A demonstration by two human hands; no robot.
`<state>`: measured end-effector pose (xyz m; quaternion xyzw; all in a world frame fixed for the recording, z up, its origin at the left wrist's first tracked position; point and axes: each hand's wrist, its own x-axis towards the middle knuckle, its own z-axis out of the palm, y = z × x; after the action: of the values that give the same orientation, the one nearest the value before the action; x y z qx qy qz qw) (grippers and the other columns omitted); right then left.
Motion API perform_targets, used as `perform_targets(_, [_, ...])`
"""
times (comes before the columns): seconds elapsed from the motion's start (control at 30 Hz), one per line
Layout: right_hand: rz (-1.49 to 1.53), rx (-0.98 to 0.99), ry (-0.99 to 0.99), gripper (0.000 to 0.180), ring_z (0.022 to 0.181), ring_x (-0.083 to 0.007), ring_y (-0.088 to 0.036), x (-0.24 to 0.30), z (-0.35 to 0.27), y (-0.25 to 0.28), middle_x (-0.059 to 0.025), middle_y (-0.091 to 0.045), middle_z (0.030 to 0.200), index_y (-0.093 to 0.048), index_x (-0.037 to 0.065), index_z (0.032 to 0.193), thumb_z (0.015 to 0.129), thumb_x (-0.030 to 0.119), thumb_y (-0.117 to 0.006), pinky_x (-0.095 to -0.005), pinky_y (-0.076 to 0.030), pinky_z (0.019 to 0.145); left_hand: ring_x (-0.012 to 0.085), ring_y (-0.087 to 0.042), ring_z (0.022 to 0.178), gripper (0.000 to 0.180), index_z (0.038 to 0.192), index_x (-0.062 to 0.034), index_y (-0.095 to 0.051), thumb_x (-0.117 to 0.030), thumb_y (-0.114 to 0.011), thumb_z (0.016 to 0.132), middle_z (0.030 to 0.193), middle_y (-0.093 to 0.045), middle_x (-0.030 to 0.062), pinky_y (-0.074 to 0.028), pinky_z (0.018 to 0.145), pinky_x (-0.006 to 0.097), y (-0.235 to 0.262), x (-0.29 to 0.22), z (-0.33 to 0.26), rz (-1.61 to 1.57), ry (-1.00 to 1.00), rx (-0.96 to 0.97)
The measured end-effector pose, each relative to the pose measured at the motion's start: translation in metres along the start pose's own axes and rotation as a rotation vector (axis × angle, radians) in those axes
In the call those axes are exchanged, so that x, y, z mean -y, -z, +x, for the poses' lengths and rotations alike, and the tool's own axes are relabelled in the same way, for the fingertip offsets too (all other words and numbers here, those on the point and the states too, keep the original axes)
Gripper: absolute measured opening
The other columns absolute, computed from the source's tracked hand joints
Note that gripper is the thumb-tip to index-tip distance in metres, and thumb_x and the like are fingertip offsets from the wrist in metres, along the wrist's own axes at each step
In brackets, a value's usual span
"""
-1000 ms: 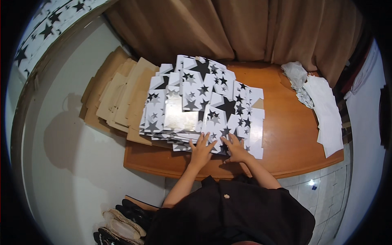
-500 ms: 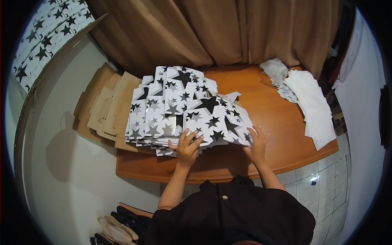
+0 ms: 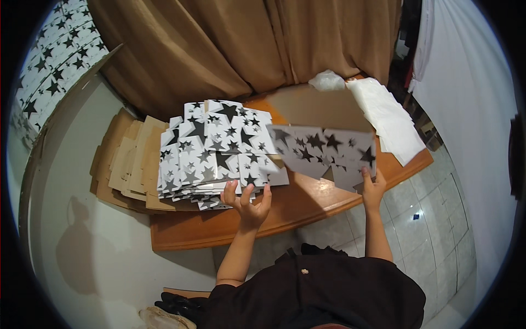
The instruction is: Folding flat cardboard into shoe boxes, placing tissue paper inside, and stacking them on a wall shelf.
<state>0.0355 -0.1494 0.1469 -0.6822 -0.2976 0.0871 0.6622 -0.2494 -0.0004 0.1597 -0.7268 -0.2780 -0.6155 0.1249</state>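
A flat cardboard box blank [image 3: 342, 153], white with black and grey stars, is raised over the middle of the table, gripped at its near right corner by my right hand [image 3: 373, 191]. Its star-printed side is tilted toward me, and a plain brown panel [image 3: 323, 107] that looks joined to it shows along its far edge. My left hand [image 3: 249, 208] holds nothing; its fingers are spread and curled upward at the front edge of a tall stack of similar star-printed blanks [image 3: 208, 142]. That stack's right side lies close to the raised blank.
Plain brown cardboard sheets [image 3: 129, 159] lean left of the stack. White sheets [image 3: 392, 120] and a crumpled clear plastic bag [image 3: 327, 80] lie on the right of the wooden table [image 3: 263, 219]. A brown curtain [image 3: 219, 44] hangs behind. Shoes [image 3: 170, 315] sit at lower left.
My right hand has lifted a star-printed blank off the stack and swung it right, tilting it up. My left hand has let go and opened. The whole view has shifted somewhat.
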Motion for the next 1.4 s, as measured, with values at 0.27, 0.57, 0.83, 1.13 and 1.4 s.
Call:
perform_targets(0.27, [0.376,-0.041,-0.205,0.032,0.084,-0.0094,-0.057,0.003,0.012,0.069,-0.0038,-0.065,0.096,-0.062,-0.001,0.105,0.089,0.027,-0.062,-0.0232,-0.043,0.075,0.0317,-0.016,0.136,0.086,0.138,-0.0279,-0.038,-0.047,-0.077,0.064,0.146,-0.021,0.0182,-0.004,0.100,0.058,-0.009,-0.019,-0.030,0.004,0.057,0.644])
perform_targets(0.57, [0.515,0.090,-0.320,0.028,0.084,-0.0110,-0.059,-0.040,0.068,0.096,-0.0048,-0.065,0.097,-0.062,-0.001,0.104,0.090,0.023,-0.060,-0.0240,-0.045,0.075,0.0130,-0.055,0.110,0.037,0.108,-0.0259,-0.065,-0.017,-0.068,0.072,0.111,-0.063,-0.0060,-0.015,0.101,0.053,-0.072,-0.032,0.005,0.057,-0.322,0.491])
perform_targets(0.83, [0.038,0.380,-0.319,0.055,0.089,-0.0116,-0.055,-0.120,0.165,0.092,-0.0082,-0.062,0.097,-0.047,-0.004,0.123,0.082,0.026,-0.070,-0.0261,-0.045,0.077,0.0237,-0.064,0.088,0.027,0.098,-0.0109,-0.066,-0.006,-0.066,0.071,0.093,-0.069,0.0062,-0.047,0.083,0.041,-0.129,-0.056,0.022,-0.225,0.010,0.864])
perform_targets(1.13, [-0.086,0.962,-0.484,0.099,0.085,-0.0242,-0.062,-0.190,0.181,0.110,-0.0126,-0.064,0.088,-0.021,0.002,0.142,0.062,0.017,-0.079,-0.0383,-0.048,0.081,0.0253,-0.064,0.075,0.010,0.080,-0.0092,-0.070,-0.017,-0.069,0.074,0.080,-0.068,0.0063,-0.048,0.069,0.035,-0.158,-0.072,-0.033,-0.249,0.369,0.808])
perform_targets(1.4, [-0.839,1.124,-0.060,0.116,0.113,-0.0315,-0.053,-0.069,0.201,0.086,-0.0161,-0.056,0.121,-0.018,0.007,0.144,0.053,0.038,-0.083,-0.0633,-0.016,0.104,0.0216,-0.061,0.066,0.018,0.079,-0.0077,-0.070,-0.025,-0.072,0.074,0.072,-0.067,0.0059,-0.046,0.065,0.032,-0.185,-0.058,0.046,-0.378,0.408,0.887])
